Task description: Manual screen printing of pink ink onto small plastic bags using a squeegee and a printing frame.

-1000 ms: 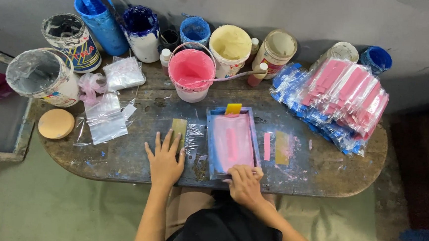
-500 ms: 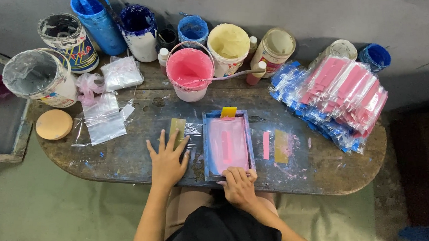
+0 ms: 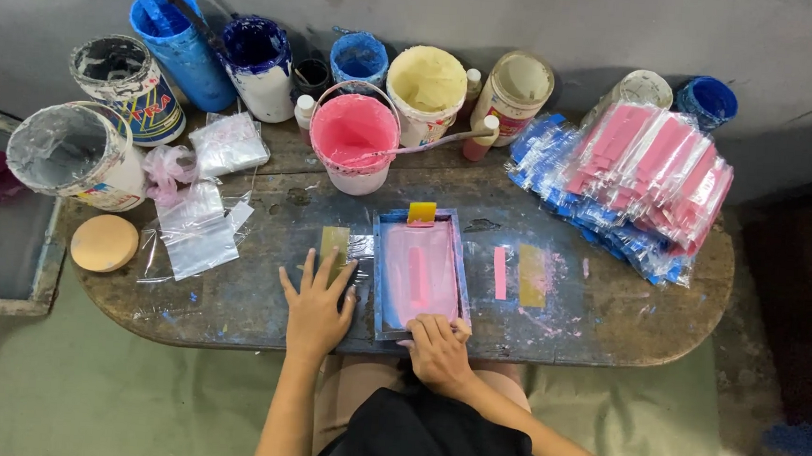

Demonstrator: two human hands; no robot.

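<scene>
A small blue-framed printing screen (image 3: 419,274) smeared with pink ink lies on the worn table (image 3: 606,334) in front of me, a yellow squeegee (image 3: 422,212) resting at its far end. My right hand (image 3: 437,350) grips the screen's near edge. My left hand (image 3: 316,305) lies flat with fingers spread on clear plastic bags (image 3: 348,248) just left of the screen, partly over a yellow strip (image 3: 334,240). A pink strip (image 3: 500,272) and a yellowish strip (image 3: 532,275) lie to the right of the screen.
Pink paint bucket (image 3: 350,136) with a stirring stick stands behind the screen, among several blue, white and yellow paint pots (image 3: 425,80). A stack of pink and blue packets (image 3: 648,182) fills the right side. Loose clear bags (image 3: 197,229) and a round lid (image 3: 104,242) lie left.
My right hand has slid a little from the screen's lower right corner toward the middle of its near edge. The left hand stays flat in place.
</scene>
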